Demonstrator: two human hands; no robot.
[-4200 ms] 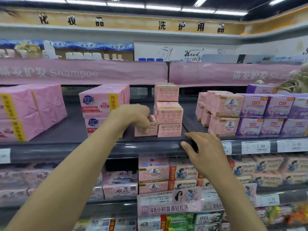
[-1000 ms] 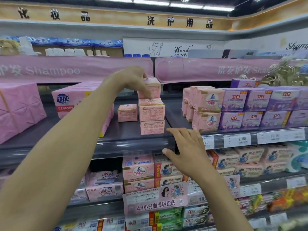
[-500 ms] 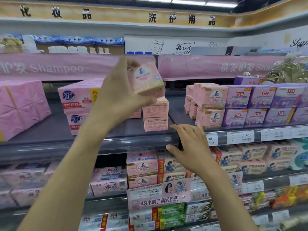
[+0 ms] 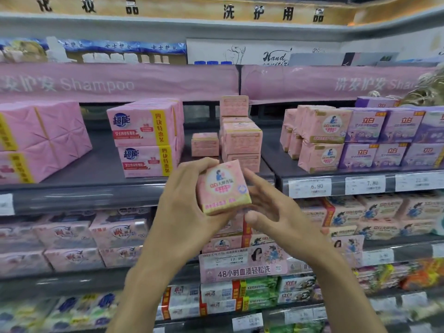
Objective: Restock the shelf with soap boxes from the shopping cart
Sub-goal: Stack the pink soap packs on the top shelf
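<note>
My left hand [image 4: 185, 200] grips a pink soap box [image 4: 223, 187] in front of the dark shelf [image 4: 96, 164], printed face toward me. My right hand [image 4: 271, 207] touches the box's right side and underside with spread fingers. Behind the hands a stack of matching pink soap boxes [image 4: 241, 140] stands on the shelf, with one more box [image 4: 234, 105] on top toward the back. A single small pink box [image 4: 205, 144] sits just left of the stack. The shopping cart is out of view.
Large pink multipacks [image 4: 146, 135] stand left of the stack, wrapped pink bundles [image 4: 36, 140] farther left. Pink and purple soap packs [image 4: 360, 138] fill the shelf's right part above price tags [image 4: 310, 187]. Lower shelves are crowded with soap packs [image 4: 115, 234].
My left hand took the top box off the stack and brought it down toward me. My right hand left the shelf edge and came up against the box.
</note>
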